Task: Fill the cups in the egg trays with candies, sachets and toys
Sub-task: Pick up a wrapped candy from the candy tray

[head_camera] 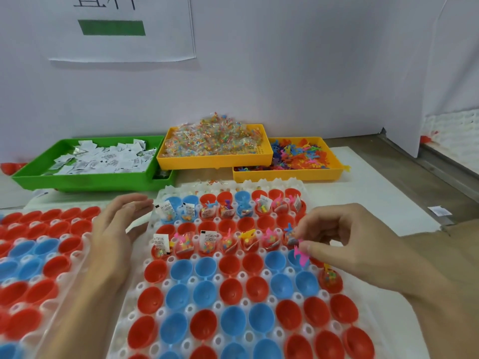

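white table [363, 177]: pink toy [301, 256] pinched in r hand [344, 239], over blue cup [295, 259].

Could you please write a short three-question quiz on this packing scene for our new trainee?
1. True or false: the green tray holds white sachets.
2. What does the right hand pinch?
A. a pink toy
B. a sachet
C. nothing
3. Which hand rests open at the egg tray's left edge?

Key:
1. True.
2. A.
3. The left hand.
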